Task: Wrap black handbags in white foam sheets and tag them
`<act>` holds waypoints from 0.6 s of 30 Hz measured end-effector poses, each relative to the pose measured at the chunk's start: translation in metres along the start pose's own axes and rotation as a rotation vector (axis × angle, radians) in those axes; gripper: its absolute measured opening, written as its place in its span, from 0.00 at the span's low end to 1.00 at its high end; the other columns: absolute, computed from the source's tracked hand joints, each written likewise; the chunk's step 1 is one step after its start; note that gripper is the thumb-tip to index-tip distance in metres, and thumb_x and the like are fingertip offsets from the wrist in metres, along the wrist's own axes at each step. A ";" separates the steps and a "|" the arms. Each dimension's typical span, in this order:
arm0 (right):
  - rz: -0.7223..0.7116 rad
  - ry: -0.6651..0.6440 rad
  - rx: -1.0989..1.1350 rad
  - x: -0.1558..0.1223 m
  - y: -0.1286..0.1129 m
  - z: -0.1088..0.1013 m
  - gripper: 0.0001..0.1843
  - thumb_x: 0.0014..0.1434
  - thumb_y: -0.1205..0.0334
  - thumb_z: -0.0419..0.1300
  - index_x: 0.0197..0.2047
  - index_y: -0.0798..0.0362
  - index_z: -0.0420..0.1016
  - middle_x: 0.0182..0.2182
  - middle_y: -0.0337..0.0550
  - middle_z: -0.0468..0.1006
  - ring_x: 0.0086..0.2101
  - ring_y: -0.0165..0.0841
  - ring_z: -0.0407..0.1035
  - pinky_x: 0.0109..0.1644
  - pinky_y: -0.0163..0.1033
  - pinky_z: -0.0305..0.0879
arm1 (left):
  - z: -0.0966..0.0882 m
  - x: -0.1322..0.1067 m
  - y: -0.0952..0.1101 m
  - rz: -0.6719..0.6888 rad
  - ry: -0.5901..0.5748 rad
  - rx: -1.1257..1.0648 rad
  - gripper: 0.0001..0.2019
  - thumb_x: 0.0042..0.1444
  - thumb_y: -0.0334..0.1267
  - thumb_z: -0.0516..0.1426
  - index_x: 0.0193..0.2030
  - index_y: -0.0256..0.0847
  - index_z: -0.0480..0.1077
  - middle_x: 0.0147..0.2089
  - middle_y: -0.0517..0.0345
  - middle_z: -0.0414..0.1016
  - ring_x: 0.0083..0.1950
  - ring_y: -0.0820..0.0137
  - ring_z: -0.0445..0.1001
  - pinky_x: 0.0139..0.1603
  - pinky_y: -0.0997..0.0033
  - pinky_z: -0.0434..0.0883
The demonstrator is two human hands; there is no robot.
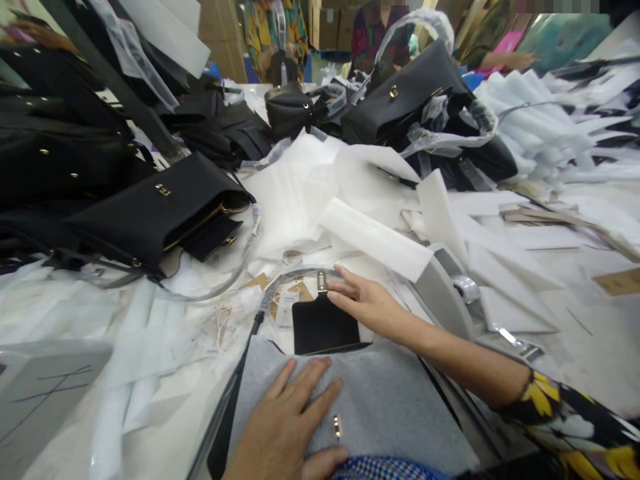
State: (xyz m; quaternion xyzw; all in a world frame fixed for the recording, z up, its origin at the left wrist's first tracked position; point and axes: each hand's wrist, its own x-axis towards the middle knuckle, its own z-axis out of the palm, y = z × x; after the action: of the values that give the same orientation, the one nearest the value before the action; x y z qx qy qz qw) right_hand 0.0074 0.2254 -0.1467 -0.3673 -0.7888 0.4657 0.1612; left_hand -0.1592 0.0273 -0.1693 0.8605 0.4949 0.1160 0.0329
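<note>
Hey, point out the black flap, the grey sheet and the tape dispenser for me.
Black flap [325, 327]: head view, middle of its dark face.
Grey sheet [383, 393]: head view, bare surface right of the left hand [295, 420].
Tape dispenser [441, 293]: head view, its grey side.

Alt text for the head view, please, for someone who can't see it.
A person's left hand lies spread on a grey sheet over a black handbag, while the right hand is at the metal clasp of its black flap. More black handbags and white foam sheets lie around; other people are beyond.
</note>
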 end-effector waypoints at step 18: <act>-0.491 -0.031 -0.108 -0.114 0.002 0.035 0.14 0.67 0.65 0.60 0.54 0.47 0.78 0.55 0.44 0.78 0.56 0.32 0.70 0.64 0.48 0.66 | -0.013 0.005 0.008 -0.185 -0.035 -0.382 0.21 0.58 0.51 0.62 0.52 0.40 0.71 0.50 0.51 0.77 0.57 0.56 0.72 0.67 0.45 0.62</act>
State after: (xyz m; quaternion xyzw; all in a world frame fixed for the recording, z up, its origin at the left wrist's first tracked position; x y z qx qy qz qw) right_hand 0.0646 0.1213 -0.1569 -0.1654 -0.8805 0.3754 0.2374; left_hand -0.1528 0.0268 -0.1549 0.7915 0.5400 0.1893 0.2147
